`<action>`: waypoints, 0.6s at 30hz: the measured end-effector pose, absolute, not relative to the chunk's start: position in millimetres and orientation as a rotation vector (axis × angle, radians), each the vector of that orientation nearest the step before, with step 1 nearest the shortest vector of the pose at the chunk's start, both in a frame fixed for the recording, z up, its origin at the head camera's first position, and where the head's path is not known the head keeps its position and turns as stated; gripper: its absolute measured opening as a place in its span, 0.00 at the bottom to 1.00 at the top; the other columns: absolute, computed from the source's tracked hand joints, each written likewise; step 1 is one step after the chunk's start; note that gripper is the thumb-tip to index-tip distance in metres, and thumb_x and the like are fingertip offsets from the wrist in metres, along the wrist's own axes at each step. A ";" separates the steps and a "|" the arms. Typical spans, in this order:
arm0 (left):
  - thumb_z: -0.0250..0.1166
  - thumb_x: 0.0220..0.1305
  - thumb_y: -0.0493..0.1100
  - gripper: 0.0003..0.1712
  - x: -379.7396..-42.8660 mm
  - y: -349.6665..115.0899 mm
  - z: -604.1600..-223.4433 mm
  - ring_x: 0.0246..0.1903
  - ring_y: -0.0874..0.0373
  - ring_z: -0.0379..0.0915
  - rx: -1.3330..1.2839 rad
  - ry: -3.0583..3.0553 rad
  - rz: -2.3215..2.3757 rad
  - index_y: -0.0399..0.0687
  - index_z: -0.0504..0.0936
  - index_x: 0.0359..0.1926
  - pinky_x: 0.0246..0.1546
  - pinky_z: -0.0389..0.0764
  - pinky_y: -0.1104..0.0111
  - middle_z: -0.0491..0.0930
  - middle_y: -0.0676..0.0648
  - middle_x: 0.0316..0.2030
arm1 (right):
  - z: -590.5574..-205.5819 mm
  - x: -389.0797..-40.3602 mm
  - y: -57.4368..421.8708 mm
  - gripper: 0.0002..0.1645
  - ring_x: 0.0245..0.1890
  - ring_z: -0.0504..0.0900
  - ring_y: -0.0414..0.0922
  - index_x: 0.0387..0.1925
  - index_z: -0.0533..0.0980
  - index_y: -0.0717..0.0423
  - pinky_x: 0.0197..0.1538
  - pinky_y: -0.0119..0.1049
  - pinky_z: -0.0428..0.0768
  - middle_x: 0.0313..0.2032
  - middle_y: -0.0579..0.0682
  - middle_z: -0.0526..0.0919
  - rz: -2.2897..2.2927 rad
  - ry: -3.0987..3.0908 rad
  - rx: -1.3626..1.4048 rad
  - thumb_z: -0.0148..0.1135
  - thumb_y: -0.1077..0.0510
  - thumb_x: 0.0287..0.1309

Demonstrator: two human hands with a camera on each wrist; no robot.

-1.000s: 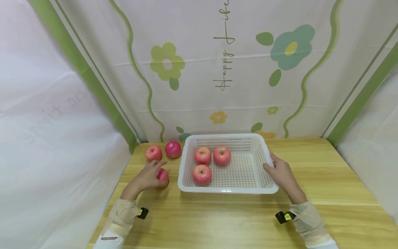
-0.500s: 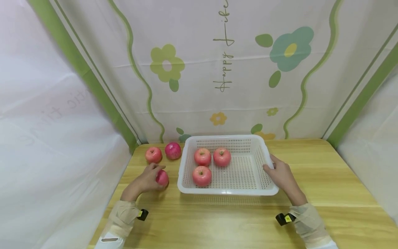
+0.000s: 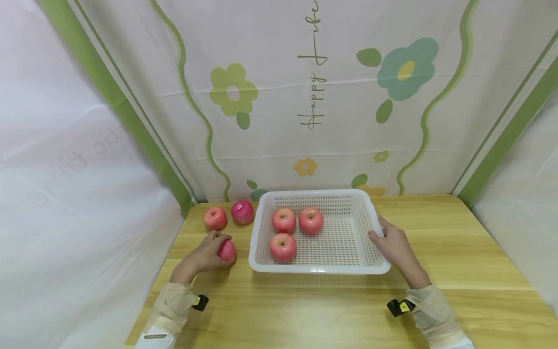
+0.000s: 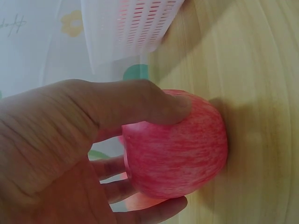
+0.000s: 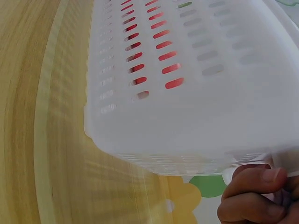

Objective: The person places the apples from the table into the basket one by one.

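My left hand point(image 3: 204, 253) grips a red-pink apple point(image 3: 228, 252) on the table, left of the white basket. In the left wrist view, the thumb point(image 4: 161, 105) lies across one side of this apple point(image 4: 182, 149) and the fingers reach round the other. My right hand point(image 3: 395, 245) holds the right rim of the white plastic basket point(image 3: 337, 245), thumb over the edge. Three apples point(image 3: 283, 247) sit in its left half. In the right wrist view, curled fingers point(image 5: 250, 198) show at the basket's rim point(image 5: 182, 126).
Behind the left hand stand a red apple point(image 3: 215, 219) and a darker magenta, round fruit point(image 3: 242, 213), both near the table's back left corner. A patterned curtain point(image 3: 279, 135) hangs along the back edge of the wooden table point(image 3: 305, 310).
The fingers of my left hand have come down and drawn in around the apple, which stays in place on the table. The right hand and the basket have not visibly moved.
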State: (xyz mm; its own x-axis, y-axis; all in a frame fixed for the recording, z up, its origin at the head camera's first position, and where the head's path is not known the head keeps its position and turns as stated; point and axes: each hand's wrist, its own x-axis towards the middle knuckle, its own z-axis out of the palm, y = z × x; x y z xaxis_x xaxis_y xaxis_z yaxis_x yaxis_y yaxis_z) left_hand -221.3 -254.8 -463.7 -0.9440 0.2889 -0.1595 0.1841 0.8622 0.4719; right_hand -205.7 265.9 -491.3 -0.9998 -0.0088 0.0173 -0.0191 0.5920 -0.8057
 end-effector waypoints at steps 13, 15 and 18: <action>0.79 0.55 0.39 0.43 -224.4 -253.9 -463.7 0.63 0.38 0.69 0.356 2.821 0.659 0.37 0.74 0.71 0.63 0.81 0.39 0.68 0.34 0.64 | -492.1 -205.6 265.5 0.42 0.36 0.92 0.57 0.81 0.52 0.72 0.30 0.41 0.91 0.53 0.80 0.83 1.415 -2.781 0.020 0.57 0.57 0.77; 0.79 0.54 0.40 0.43 -224.8 -254.2 -463.4 0.63 0.37 0.70 0.366 2.827 0.655 0.37 0.74 0.71 0.62 0.81 0.38 0.68 0.33 0.65 | -492.4 -205.8 265.7 0.42 0.36 0.92 0.57 0.81 0.53 0.71 0.30 0.41 0.91 0.53 0.80 0.83 1.415 -2.778 0.024 0.57 0.57 0.77; 0.79 0.54 0.41 0.43 -226.1 -254.1 -462.0 0.63 0.37 0.70 0.360 2.830 0.657 0.37 0.74 0.70 0.62 0.81 0.39 0.68 0.32 0.65 | -492.5 -206.1 265.7 0.42 0.36 0.92 0.57 0.81 0.53 0.71 0.29 0.41 0.91 0.53 0.80 0.83 1.416 -2.776 0.025 0.57 0.57 0.77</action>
State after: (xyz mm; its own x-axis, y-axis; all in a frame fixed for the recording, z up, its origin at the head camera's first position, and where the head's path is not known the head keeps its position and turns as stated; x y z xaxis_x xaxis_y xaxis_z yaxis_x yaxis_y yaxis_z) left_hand -226.1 -254.1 -462.0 -0.9473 0.2828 -0.1506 0.1876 0.8706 0.4548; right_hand -206.1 265.7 -492.5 -0.9995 -0.0028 0.0299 -0.0258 0.5869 -0.8092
